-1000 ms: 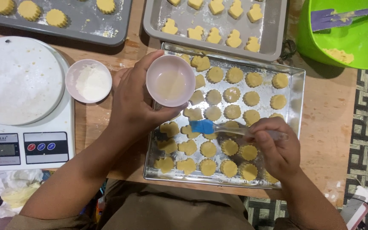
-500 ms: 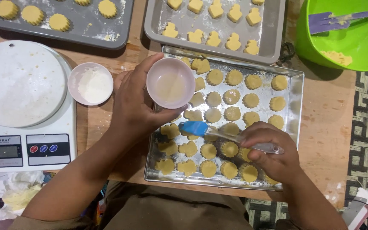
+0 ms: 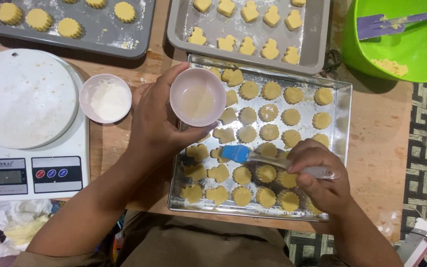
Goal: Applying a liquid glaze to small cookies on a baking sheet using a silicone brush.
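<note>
My left hand holds a small pink bowl of pale liquid above the left part of a shiny metal baking tray. The tray is filled with several yellow cut-out cookies. My right hand grips a pastry brush with a clear handle; its blue bristles rest on a cookie in the tray's left middle. Part of the tray's lower right cookies is hidden under my right hand.
A white kitchen scale stands at the left, with a small pink bowl of white powder beside it. Two grey trays of cookies lie at the back. A green bowl with a purple spatula sits at the back right.
The brush has slid leftward and slightly down across the cookies. The bowl in my left hand stays in about the same place.
</note>
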